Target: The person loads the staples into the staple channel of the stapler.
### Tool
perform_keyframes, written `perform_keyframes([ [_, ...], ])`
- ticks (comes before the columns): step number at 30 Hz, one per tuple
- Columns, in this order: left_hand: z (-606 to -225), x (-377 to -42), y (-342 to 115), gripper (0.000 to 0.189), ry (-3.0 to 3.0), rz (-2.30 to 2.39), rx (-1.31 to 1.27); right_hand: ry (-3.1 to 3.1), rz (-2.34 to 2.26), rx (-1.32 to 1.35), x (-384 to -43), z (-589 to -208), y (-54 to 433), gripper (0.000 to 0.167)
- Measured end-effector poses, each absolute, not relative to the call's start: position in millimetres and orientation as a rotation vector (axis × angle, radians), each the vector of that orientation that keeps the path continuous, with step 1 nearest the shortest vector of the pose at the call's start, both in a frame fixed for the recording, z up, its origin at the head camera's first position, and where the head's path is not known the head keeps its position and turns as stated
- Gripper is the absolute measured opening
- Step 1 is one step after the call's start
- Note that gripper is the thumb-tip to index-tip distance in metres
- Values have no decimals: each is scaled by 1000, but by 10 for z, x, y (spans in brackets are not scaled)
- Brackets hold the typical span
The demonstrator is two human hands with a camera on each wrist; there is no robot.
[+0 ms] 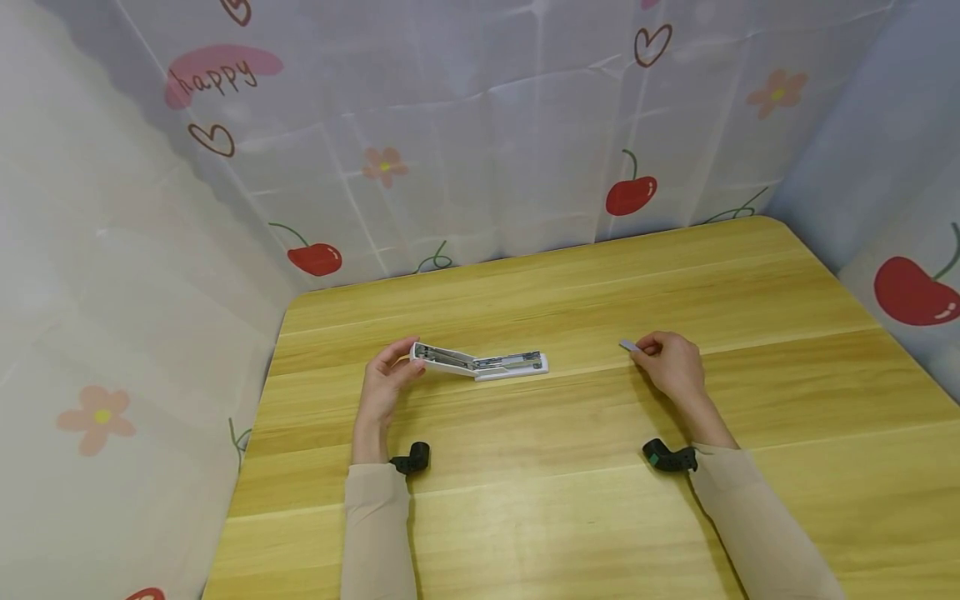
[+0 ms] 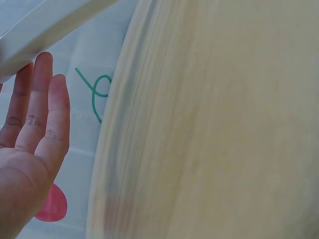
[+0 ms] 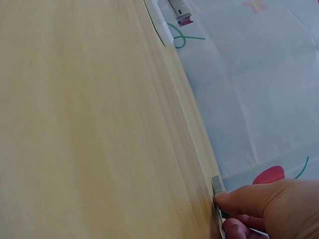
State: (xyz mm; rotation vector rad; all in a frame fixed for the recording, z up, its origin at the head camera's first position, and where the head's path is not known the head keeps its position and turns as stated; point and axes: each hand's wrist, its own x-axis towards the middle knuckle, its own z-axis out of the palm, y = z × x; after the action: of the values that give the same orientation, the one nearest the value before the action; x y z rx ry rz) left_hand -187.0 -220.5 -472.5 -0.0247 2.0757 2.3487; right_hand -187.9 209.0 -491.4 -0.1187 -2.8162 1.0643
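Note:
A white stapler point(image 1: 513, 375) lies opened out on the table in the head view, its base flat and its top arm tilted up toward the left. My left hand point(image 1: 381, 388) pinches the far left end of that raised arm between thumb and fingers. In the left wrist view, fingertips meet the underside of the white arm point(image 2: 55, 32); the thumb is hidden there. To the right of the stapler, apart from it, my right hand point(image 1: 673, 367) pinches a short grey strip of staples point(image 1: 627, 345) between thumb and fingers. One end of the strip point(image 3: 216, 183) sticks out past the thumb.
The wooden table point(image 1: 525, 500) has light grain and a rounded back corner. Printed curtains point(image 1: 480, 125) hang behind it and along both sides. A black wrist camera point(image 1: 412, 458) sits by the left cuff, and another camera point(image 1: 667, 457) by the right cuff.

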Motion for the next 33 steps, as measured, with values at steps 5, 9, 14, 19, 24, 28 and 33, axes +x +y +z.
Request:
perform_keyframes([
  [5, -4716, -1864, -2205, 39, 2073, 2354, -39, -2776, 1080, -93, -1881, -4924, 2095, 15],
  [9, -4719, -1865, -2206, 39, 2066, 2356, -50, -2744, 1102, -91, -1880, -4934, 2095, 14],
  [14, -4730, -1872, -2206, 44, 2059, 2362, -47, -2722, 1128, -102, -1877, -4930, 2083, 16],
  [19, -4730, -1869, -2206, 47, 2068, 2362, -39, -2714, 1122, -99, -1872, -4936, 2081, 16],
  [24, -4730, -1866, -2207, 42, 2076, 2362, -32, -2708, 1118, -92, -1872, -4937, 2083, 15],
  [28, -4725, -1862, -2206, 36, 2079, 2364, -19, -2695, 1129, -94, -1874, -4932, 2079, 17],
  [33, -4719, -1860, -2200, 34, 2082, 2361, -21, -2680, 1127, -84, -1878, -4923, 2067, 19],
])
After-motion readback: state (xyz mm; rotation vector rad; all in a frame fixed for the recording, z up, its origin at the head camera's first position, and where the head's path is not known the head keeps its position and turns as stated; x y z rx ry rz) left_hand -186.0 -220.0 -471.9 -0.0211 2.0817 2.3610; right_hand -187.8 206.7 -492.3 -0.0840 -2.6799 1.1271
